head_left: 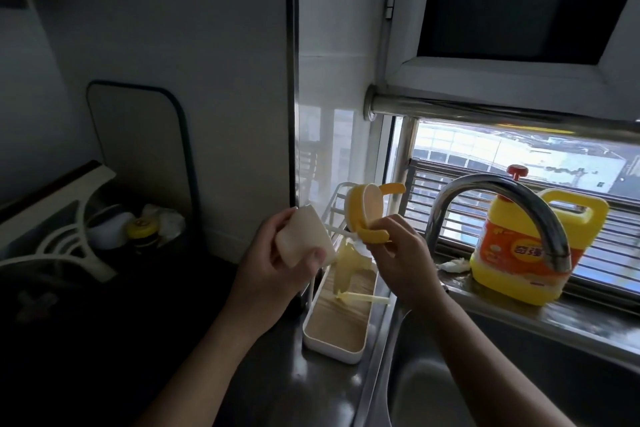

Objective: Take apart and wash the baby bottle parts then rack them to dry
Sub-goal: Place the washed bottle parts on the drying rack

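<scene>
Bare left hand (273, 263), bare right hand (401, 253), both forearms (214, 340) uncovered, short-trimmed nail (317, 255) on the left thumb

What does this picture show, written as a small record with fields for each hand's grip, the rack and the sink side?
left-hand grip: curled round the pale bottle body
right-hand grip: holds the yellow collar by one handle
rack tray: holds a clear part and a pale straw
faucet: arches over the sink
detergent jug: stands on the ledge
</scene>
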